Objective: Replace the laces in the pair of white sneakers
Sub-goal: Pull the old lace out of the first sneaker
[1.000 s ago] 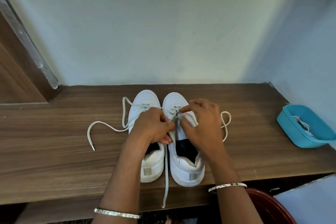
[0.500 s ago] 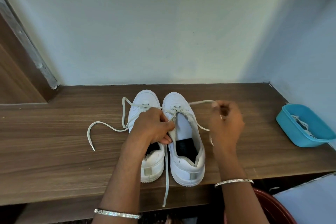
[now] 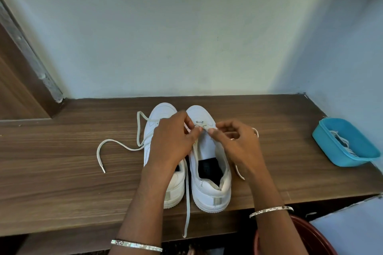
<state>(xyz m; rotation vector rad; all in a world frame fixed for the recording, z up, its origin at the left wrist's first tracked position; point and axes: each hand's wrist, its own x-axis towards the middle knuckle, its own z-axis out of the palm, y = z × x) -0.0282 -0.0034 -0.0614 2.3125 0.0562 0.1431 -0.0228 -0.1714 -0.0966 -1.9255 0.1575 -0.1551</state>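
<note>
A person is handling a white lace (image 3: 187, 203) on the right sneaker (image 3: 209, 194) of a white pair. The pair is standing side by side, toes toward the wall, near the middle of the wooden surface's (image 3: 62, 172) front edge. The left hand (image 3: 174, 141) and right hand (image 3: 234, 145) are meeting over the eyelets nearest the toe, each grip narrow and pinching the lace above the tongue. One lace end is running down between the shoes and hanging over the front edge. A second lace (image 3: 116, 143) is trailing from the left sneaker (image 3: 161, 112) toward the left edge. A blue tub (image 3: 336, 127) holding spare laces (image 3: 342, 143) is sitting at the right edge, well apart.
</note>
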